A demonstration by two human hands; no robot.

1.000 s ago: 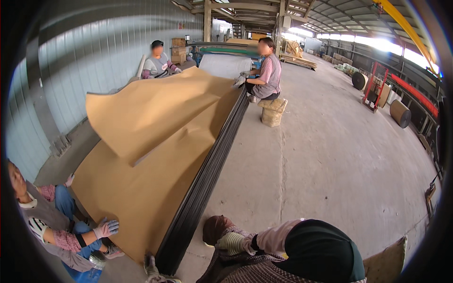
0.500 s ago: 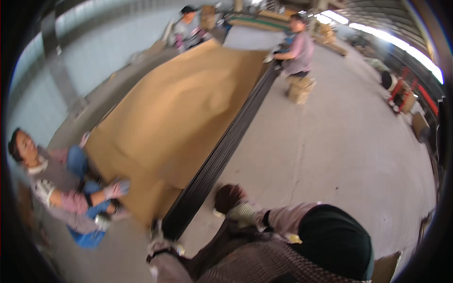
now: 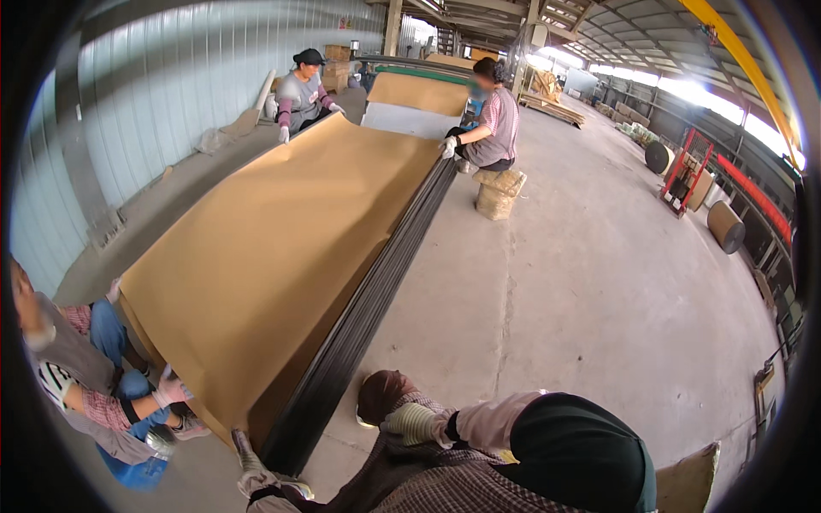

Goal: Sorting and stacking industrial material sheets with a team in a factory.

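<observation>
While your left hand (image 3: 250,466) is at the near right corner of the brown sheet (image 3: 278,248), its fingers point along the sheet's margin; whether they pinch the corner or merely lie against it cannot be told from this view. Your right hand (image 3: 414,424), in a striped glove, rests low against your own leg, apart from the sheet; whether its fingers are clenched or slack is likewise unclear.

The governing relation is this: the sheet lies forward and to the left of your right hand, directly ahead of your left, with its long axis running away from you and leaning slightly rightward. Your left hand is therefore the nearer one. The dark stack (image 3: 355,325) of sheet edges parallels that axis along the right side, between the sheet and your right hand.

Along the near short edge, to your left, a co-worker's gloved hand (image 3: 174,389) is at the margin. Farther out, at the opposite end, a seated co-worker's hand (image 3: 449,147) is beside the far right corner, and a capped co-worker (image 3: 304,98) is near the far left one.
</observation>
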